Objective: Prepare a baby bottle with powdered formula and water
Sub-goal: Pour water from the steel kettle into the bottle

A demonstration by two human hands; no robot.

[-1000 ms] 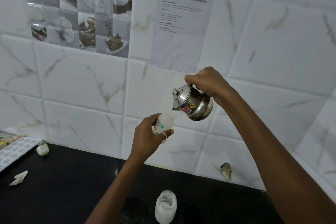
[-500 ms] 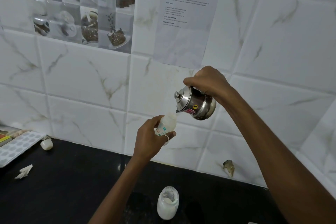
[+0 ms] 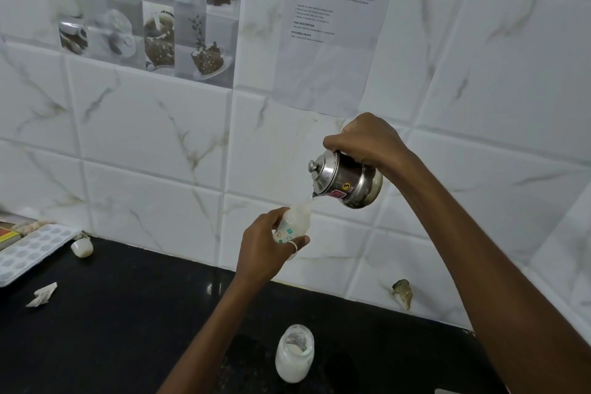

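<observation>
My left hand (image 3: 263, 248) grips a small clear baby bottle (image 3: 294, 222) with a printed pattern, held up in the air and tilted toward the right. My right hand (image 3: 367, 139) holds a steel kettle (image 3: 347, 181) by its top, tipped to the left. Its spout sits just above the bottle's mouth and a thin stream of water runs into the bottle. On the black counter (image 3: 112, 329) below stands an open glass jar (image 3: 295, 353) of white powder.
A white tiled wall rises right behind the counter, with printed sheets taped on it. At the far left lie a white moulded tray (image 3: 28, 249), a small white cap (image 3: 82, 247) and a crumpled paper scrap (image 3: 42, 294).
The view has tilted slightly downward. Both hands keep their hold, with the kettle still tipped over the bottle's mouth.
</observation>
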